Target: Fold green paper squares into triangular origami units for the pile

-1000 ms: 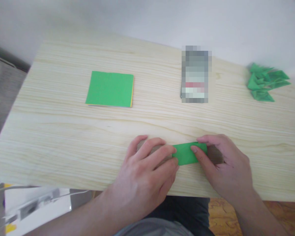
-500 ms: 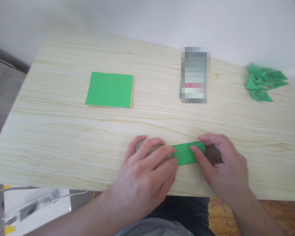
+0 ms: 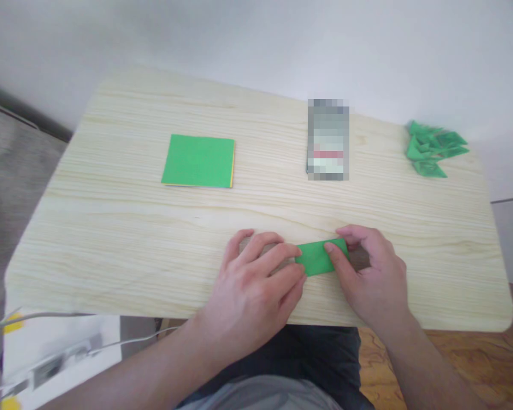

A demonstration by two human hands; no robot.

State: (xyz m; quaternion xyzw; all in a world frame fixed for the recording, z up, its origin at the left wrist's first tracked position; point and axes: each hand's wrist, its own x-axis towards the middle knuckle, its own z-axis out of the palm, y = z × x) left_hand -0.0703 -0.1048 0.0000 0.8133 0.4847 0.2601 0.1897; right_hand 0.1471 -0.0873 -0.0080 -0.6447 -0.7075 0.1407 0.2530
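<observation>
With the folded green paper point(image 3: 317, 257) lying near the worktop's point(image 3: 111, 239) front edge, the left hand point(image 3: 256, 285), grip open, is best pressing its left end flat while the right hand point(image 3: 374, 279), pinching the other end, squares the edges before creasing.

On the counter point(image 3: 111, 239), a paper stack point(image 3: 199, 161) lies far left, folded pieces point(image 3: 431, 148) far right, an unidentifiable item point(image 3: 328, 140) between them; a folded strip point(image 3: 318, 257) lies near centre.

Lighting: soft, diffuse; faint shadow beneath right hand point(image 3: 376, 279). Wall point(image 3: 239, 34) and table point(image 3: 111, 228) slightly washed out. Focus: soft overall. Edges: wide-angle bowing. One pixelated patch point(image 3: 328, 140) mid-table.
</observation>
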